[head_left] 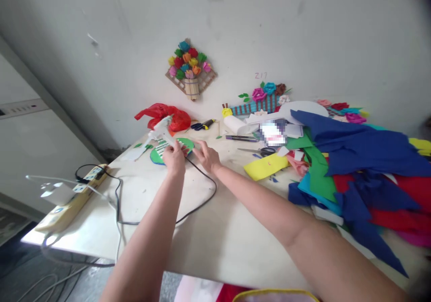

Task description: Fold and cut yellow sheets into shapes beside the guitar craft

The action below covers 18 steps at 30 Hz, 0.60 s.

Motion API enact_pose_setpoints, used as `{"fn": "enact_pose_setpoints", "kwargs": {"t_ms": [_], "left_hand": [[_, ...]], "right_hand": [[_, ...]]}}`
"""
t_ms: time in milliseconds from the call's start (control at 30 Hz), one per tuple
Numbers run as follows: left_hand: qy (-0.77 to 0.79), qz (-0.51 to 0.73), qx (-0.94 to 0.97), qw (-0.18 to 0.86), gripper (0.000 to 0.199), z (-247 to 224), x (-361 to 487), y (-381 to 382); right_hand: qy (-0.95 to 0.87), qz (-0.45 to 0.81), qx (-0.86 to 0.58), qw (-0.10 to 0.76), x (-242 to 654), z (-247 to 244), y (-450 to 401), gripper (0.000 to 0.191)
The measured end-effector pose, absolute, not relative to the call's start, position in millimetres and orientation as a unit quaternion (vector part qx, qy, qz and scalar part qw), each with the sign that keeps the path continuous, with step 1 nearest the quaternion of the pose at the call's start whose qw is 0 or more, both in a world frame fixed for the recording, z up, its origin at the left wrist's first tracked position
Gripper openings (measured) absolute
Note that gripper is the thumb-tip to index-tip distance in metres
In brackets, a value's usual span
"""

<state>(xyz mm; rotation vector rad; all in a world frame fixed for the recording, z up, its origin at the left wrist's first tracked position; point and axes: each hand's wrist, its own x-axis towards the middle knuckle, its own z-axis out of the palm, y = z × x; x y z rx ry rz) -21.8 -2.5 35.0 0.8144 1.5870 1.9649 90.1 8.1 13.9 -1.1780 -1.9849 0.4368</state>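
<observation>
A white glue gun [164,132] is in my left hand [174,157], whose fingers are closed round its handle; its black cord comes out beside the hand. Beneath them a round green disc [186,144] with a blue edge lies on the table, bearing green-and-white striped pieces [160,148]. My right hand [208,157] is at the right edge of the disc, fingers apart and nothing visible in them. Whether its fingertips touch the disc is hard to tell.
A power strip [72,198] with cables lies on the left edge. Red plastic [178,118], pliers [203,125], pens [241,138] and scissors [264,151] are behind. Coloured scraps [363,144] cover the right. The black cord [202,204] loops across the table.
</observation>
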Motion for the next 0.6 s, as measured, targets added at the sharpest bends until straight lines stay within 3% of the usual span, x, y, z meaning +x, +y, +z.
{"fn": "enact_pose_setpoints", "kwargs": {"t_ms": [133, 267, 600], "left_hand": [[0.571, 0.749, 0.212, 0.260, 0.016, 39.0, -67.4, -10.4], [0.583, 0.759, 0.136, 0.256, 0.009, 31.6, -105.4, -14.3], [0.633, 0.703, 0.074, 0.315, 0.013, 17.3, -141.3, -13.3]], "right_hand": [[-0.633, 0.380, -0.545, 0.397, 84.6, -0.8, 23.4, 0.029], [-0.515, 0.564, -0.524, 0.377, 71.2, -4.6, 28.5, 0.022], [-0.452, 0.677, -0.474, 0.335, 51.7, 13.3, 33.3, 0.030]]}}
